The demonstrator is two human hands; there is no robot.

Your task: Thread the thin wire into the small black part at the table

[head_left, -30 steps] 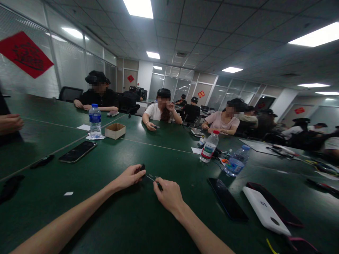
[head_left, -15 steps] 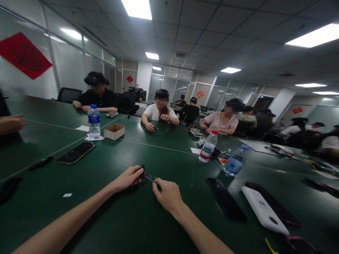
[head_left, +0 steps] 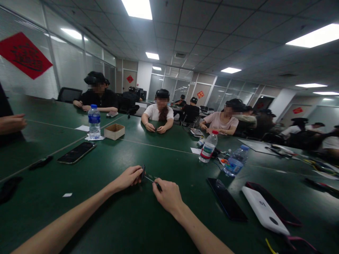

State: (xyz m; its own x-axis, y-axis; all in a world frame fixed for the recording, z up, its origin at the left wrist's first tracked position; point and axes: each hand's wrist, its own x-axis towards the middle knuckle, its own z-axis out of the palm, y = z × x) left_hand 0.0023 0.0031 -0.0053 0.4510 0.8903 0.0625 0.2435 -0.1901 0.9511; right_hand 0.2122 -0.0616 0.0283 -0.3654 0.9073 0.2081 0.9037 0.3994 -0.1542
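Note:
Both my forearms reach out over a dark green table [head_left: 111, 218]. My left hand [head_left: 129, 178] is closed, pinching a small black part [head_left: 143, 172] between thumb and fingers. My right hand [head_left: 167, 194] is closed round a thin dark tool [head_left: 153, 180] whose tip points left to the black part. The two hands sit a few centimetres apart, low over the table top. What the black part is I cannot make out.
A black phone [head_left: 76, 152] lies at left, another phone [head_left: 226, 203] and a white power bank [head_left: 265, 214] at right. Water bottles [head_left: 94, 121] [head_left: 208, 147] [head_left: 234, 161] and a small cardboard box [head_left: 114, 131] stand further back. Several people sit round the far side; another person's hand [head_left: 12, 123] rests at left.
My left hand has tipped the black part a little more upright. My right hand has hardly moved. A person across the table has brought both hands down together.

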